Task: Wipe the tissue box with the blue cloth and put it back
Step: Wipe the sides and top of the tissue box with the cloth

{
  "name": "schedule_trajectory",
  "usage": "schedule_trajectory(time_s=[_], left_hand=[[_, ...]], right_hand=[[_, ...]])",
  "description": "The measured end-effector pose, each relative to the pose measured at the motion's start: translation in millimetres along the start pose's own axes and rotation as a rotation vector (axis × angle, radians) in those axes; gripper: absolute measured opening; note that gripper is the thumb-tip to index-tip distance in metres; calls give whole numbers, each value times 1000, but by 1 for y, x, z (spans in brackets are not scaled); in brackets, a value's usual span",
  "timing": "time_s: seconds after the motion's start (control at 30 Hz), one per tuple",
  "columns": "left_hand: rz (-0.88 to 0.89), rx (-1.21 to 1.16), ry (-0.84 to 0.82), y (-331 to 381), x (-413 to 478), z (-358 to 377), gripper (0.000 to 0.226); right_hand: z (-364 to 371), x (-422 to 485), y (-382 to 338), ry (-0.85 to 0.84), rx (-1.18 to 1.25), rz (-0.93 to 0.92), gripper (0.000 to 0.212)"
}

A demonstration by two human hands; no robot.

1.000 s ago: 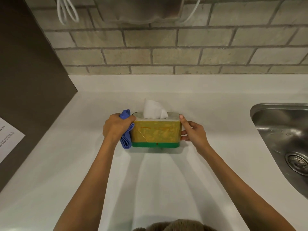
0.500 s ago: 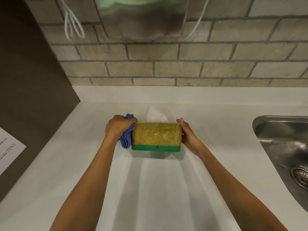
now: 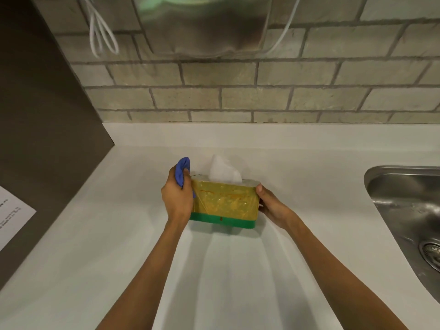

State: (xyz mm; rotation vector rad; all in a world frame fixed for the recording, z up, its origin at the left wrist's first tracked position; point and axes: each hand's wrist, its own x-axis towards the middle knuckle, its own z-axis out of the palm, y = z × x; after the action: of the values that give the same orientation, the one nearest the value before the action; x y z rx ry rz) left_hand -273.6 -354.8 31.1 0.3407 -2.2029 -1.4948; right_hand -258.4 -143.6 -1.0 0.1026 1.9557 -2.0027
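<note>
White countertop as landmark: steel sink set in at right, brick wall behind, dark panel w/ paper sheet at left, white cables above.

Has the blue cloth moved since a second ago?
Yes. The cloth has gone from the left side of the tissue box up to its top left corner, in the left hand.

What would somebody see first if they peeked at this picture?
Probably the yellow tissue box with a green base in the middle of the white counter, a white tissue poking out on top. The left hand presses a bunched blue cloth to one end; the right hand steadies the other. A shiny steel sink sits at the right.
</note>
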Motion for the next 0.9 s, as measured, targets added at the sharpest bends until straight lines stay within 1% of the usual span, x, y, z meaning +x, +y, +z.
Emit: schedule_trajectory(time_s=[0.1,0.2,0.27,0.33,0.37,0.43,0.5,0.57,0.6,0.67,0.73,0.8,0.83,0.9], left_hand=[[-20,-51,-5,-2,0,-2,31],[-15,-110,1,-2,-1,-6,33],[70,-138,8,1,-5,-12,32],[221,-143,-44,3,-13,-16,33],[301,-103,-96,2,-18,-17,38],[418,76,-201,-2,-28,-16,54],[464,215,-245,-6,-36,-15,68],[474,255,-254,-8,-39,-13,74],[459,267,-251,-7,-39,-11,76],[401,285,-212,-4,-39,-7,76],[386,327,-157,1,-45,0,63],[458,402,-137,2,-53,6,49],[516,435,-137,0,-56,8,47],[629,488,-161,-9,-59,6,44]], right_hand=[[-2,-1,-3,-24,-7,2,132],[-5,0,-4,-11,-8,16,129],[-5,1,-4,7,-9,24,131],[-4,1,-6,20,4,24,131],[-3,1,-6,23,16,22,130],[-2,1,-7,17,45,23,124],[0,1,-7,5,57,28,124],[-1,2,-6,-1,44,35,127],[-2,3,-6,-4,38,39,124],[-2,4,-5,-7,27,43,111],[-2,5,-5,-7,12,43,92],[-3,7,-4,5,12,47,65],[-4,8,-3,18,20,47,53],[-5,10,-1,60,26,49,38]])
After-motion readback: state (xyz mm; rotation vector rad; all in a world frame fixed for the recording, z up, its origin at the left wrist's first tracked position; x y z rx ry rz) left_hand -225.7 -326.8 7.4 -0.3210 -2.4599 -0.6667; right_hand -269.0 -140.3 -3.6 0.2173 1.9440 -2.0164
